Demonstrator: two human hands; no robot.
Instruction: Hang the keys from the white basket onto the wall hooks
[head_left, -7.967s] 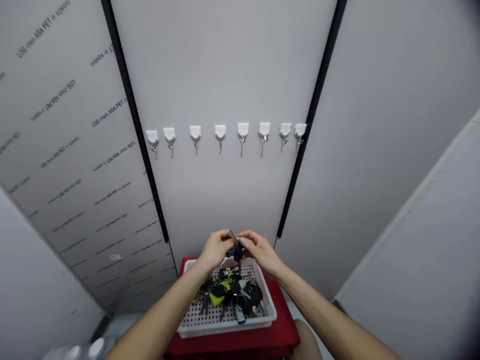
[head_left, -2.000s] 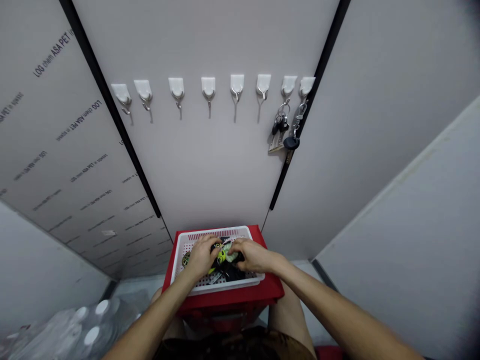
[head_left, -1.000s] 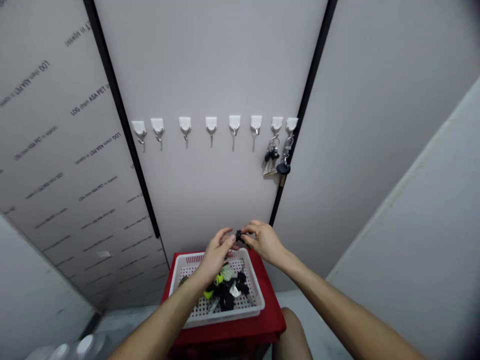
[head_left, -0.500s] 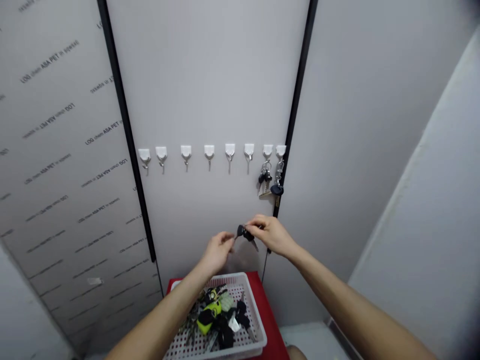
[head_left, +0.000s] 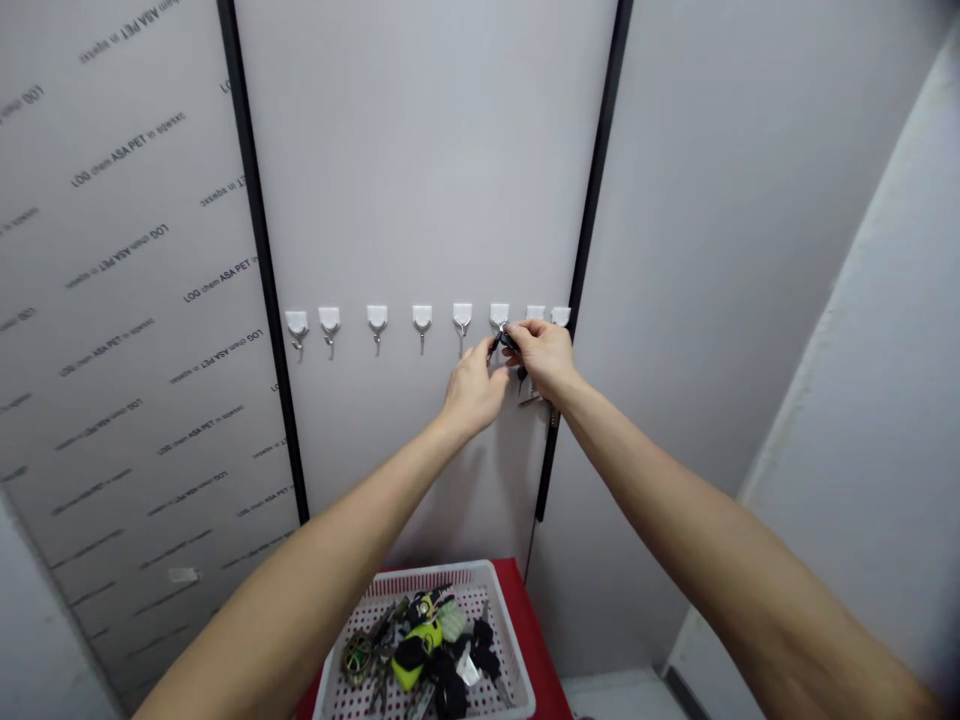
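A small bunch of black-headed keys (head_left: pixel 511 343) is raised to the wall hook (head_left: pixel 499 316) that is third from the right. My right hand (head_left: pixel 551 358) pinches the bunch at its upper end, fingertips right at the hook; whether the ring is over the hook is hidden. My left hand (head_left: pixel 475 390) is just below and to the left, its fingers curled at one of the keys. Behind my right hand hangs another set of keys (head_left: pixel 523 378), mostly covered, on the hooks at the right end.
More white-backed hooks (head_left: pixel 377 318) run in a row to the left, bare. Below, a white perforated basket (head_left: pixel 517 640) with several keys and a yellow-black fob (head_left: pixel 417 655) stands on a red surface (head_left: pixel 536 630). Black strips (head_left: pixel 259 220) edge the wall panel.
Both hands have risen from above the basket to the row of hooks, carrying the keys with them. The view has shifted slightly.
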